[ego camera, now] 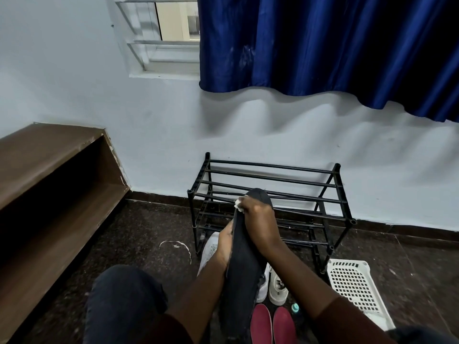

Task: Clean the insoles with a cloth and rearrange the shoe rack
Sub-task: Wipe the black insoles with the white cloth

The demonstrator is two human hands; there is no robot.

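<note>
While the black shoe rack (273,180) stands at the far edge of the floor (149,232) against the wall, a white basket (352,284) lies just beside its right foot, lattice inside facing up. The dark insole (242,269) is held above the lap, its long axis running away, toe end toward the rack. The left hand (224,244) grips its left edge; the right hand (258,219) clenches a white cloth (239,204) near the toe. White shoes (278,286) and red shoes (260,324) sit below.
</note>
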